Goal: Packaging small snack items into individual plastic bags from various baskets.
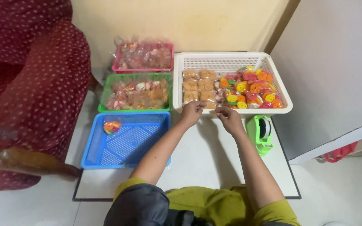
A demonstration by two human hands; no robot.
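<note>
Both hands were at the front rim of the white basket (177,83), left hand (192,112) and right hand (228,118) close together with fingers curled in a pinch; whatever they held between them was too small to tell. White basket held tan snack packets (198,86) on its left, bright red-yellow-orange packets (253,88) on its right. Green tape dispenser (260,133) stood just right of the right wrist; blue basket (126,144) with one colourful packet (112,127) lay left, green basket (135,93) and pink basket (143,56) behind it.
</note>
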